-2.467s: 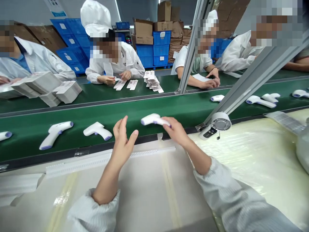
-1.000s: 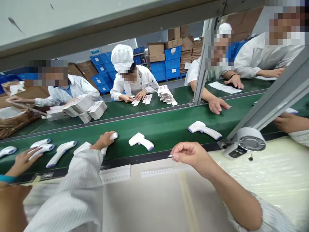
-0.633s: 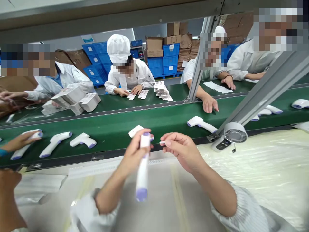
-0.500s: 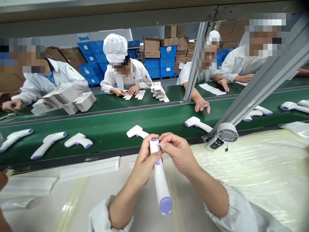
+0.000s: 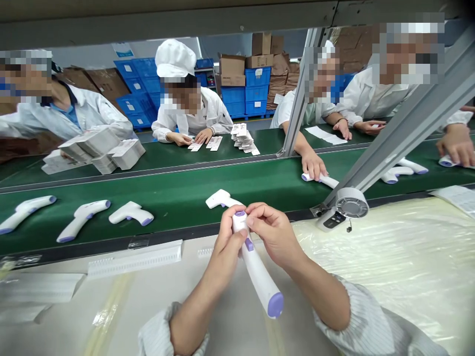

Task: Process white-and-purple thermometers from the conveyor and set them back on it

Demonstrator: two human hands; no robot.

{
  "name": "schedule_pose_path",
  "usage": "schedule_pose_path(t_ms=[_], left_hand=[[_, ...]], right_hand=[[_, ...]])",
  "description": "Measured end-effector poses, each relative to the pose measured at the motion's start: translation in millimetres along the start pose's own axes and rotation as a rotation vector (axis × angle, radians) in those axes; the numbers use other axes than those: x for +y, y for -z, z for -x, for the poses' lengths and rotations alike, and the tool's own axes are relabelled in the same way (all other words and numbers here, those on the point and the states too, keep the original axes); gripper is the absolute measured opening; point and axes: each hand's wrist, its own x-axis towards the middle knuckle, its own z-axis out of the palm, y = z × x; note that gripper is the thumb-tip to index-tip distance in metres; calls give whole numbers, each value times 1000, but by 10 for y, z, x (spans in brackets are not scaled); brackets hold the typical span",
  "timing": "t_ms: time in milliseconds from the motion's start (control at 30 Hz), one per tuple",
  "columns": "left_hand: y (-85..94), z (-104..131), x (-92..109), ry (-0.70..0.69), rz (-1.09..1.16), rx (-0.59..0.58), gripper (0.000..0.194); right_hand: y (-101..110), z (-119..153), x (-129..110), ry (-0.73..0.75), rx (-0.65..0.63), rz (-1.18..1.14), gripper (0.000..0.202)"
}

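Note:
A white handheld thermometer with purple parts (image 5: 260, 277) points its purple-capped handle end down toward me. My left hand (image 5: 227, 247) grips its head from the left, thumb across the top. My right hand (image 5: 272, 232) is at the right side of the head, thumb and fingers pinched against it; whether something small is between them is hidden. Just behind my hands, another white thermometer (image 5: 222, 199) lies on the green conveyor belt (image 5: 178, 190). Several more lie on the belt at the left, among them one (image 5: 131, 213) with its purple end toward the right.
A small grey fan (image 5: 349, 202) stands at a slanted metal post (image 5: 404, 118). Plastic sheeting (image 5: 393, 262) covers the right of the table; label strips (image 5: 137, 259) lie at the left. Across the belt, people in white coats work by stacked boxes (image 5: 128, 154). One person's hand (image 5: 312, 164) holds a thermometer.
The handle end of my held thermometer has swung right and slightly up. Thermometers on the belt have shifted right. A person's hand across has taken hold of one, and another hand reaches in at far right.

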Motion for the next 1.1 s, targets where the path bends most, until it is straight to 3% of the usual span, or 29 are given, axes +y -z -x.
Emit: schedule_pose_path(t_ms=[467, 633, 700, 767, 867, 933, 967, 1033, 1100], left_hand=[[-8, -16, -51, -28, -43, 44, 39], [64, -48, -123, -31, 26, 17, 41], [102, -59, -101, -90, 110, -40, 40], [147, -78, -59, -209, 210, -1, 37], [247, -145, -31, -428, 231, 283, 33], [348, -213, -58, -493, 68, 421, 36], [409, -249, -77, -484, -54, 438, 42], [542, -310, -102, -398, -271, 423, 60], [681, -345, -93, -299, -337, 423, 76]], right_hand=[[-22, 8, -18, 32, 8, 54, 12], [-6, -68, -4, -134, 4, -166, 32], [22, -92, -18, -211, 5, -252, 40], [42, -72, -63, -269, -15, -246, 42], [42, 13, -147, -363, -269, -72, 41], [62, 20, -157, -366, -445, 124, 40], [94, -14, -139, -327, -461, 240, 40], [228, -166, -60, -164, -324, 562, 38], [445, -383, 43, 14, -64, 960, 39]])
